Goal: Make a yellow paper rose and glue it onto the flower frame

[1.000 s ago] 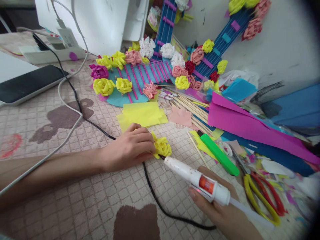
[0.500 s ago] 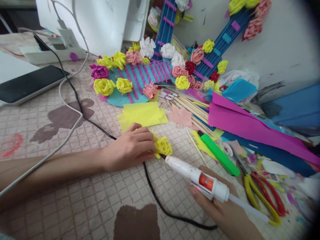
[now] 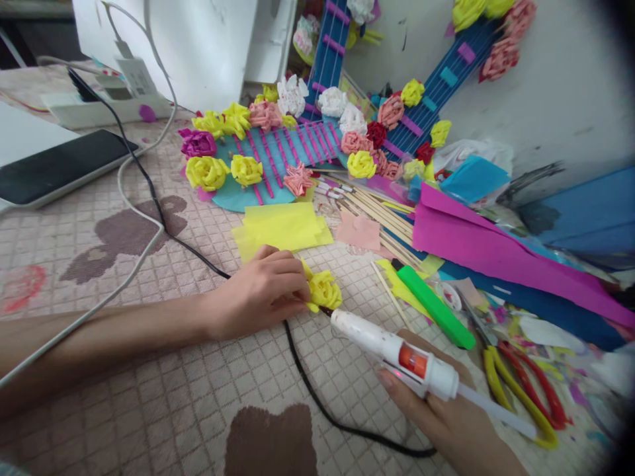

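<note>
Closed around the left side of a yellow paper flower (image 3: 325, 289) is my left hand (image 3: 265, 287), resting low over the quilted cloth. My right hand (image 3: 436, 403) is wrapped round a white glue gun (image 3: 370, 337) with an orange window and a lit red light. The gun's dark nozzle meets the flower's lower edge, and a clear glue stick (image 3: 501, 413) sticks out of its back end. Just beyond my left hand lie yellow paper sheets (image 3: 280, 225). A pink paper piece (image 3: 358, 230) is to their right.
A turquoise board (image 3: 233, 192) with purple strips and paper flowers lies behind. Wooden sticks (image 3: 377, 215), a green cutter (image 3: 436, 307), scissors (image 3: 526, 387) and magenta paper (image 3: 496, 244) crowd the right. A black cable (image 3: 307, 383) and white cable (image 3: 131, 264) cross the cloth; a phone (image 3: 62, 165) lies left.
The glue gun and my right hand have shifted slightly right, the nozzle sliding a little along the flower's lower edge. My left hand stays in place on the flower.
</note>
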{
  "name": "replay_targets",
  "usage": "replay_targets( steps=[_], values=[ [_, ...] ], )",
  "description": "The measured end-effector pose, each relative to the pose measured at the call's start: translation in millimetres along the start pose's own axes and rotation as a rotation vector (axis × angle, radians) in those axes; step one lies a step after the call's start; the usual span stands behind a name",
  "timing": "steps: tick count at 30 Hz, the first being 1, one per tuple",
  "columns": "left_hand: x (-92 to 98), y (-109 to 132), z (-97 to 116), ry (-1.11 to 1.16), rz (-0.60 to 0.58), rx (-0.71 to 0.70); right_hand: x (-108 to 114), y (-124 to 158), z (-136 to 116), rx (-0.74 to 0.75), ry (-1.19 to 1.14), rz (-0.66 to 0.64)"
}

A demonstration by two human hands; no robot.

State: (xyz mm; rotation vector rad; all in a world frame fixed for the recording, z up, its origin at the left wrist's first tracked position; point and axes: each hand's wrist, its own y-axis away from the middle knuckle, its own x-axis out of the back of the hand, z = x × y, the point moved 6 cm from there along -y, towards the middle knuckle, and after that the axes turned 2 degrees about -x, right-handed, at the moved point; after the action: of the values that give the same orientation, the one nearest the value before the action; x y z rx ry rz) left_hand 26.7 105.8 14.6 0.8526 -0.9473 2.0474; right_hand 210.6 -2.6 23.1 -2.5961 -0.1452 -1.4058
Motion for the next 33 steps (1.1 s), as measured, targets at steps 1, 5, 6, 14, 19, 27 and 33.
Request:
replay_targets(
  steps=[1,5,6,14,19,27,33],
  values=[
    [0.0,-0.2,-0.3,0.007,0.002,0.005,-0.1,0.1,0.8,-0.006,-0.004,-0.003],
    [-0.8,-0.3,-2.6,0.050,0.007,0.030,0.2,0.2,1.9,-0.021,-0.015,-0.004],
    [-1.0,-0.2,-3.4,0.062,0.007,0.037,0.3,0.1,1.5,-0.021,-0.007,-0.004],
    [-2.9,-2.3,-6.9,0.105,-0.005,0.092,3.4,4.2,4.8,0.006,0.013,0.050],
    [-5.4,-3.3,-7.6,0.093,-0.010,0.121,11.3,7.3,19.2,-0.027,0.118,0.184],
    [-8.2,-3.4,-7.0,0.071,-0.003,0.140,4.3,-24.3,38.7,-0.236,0.076,0.281],
    [-10.0,-1.7,-5.7,0.023,0.005,0.142,1.1,-70.2,37.1,-0.157,0.068,0.331]
  ],
)
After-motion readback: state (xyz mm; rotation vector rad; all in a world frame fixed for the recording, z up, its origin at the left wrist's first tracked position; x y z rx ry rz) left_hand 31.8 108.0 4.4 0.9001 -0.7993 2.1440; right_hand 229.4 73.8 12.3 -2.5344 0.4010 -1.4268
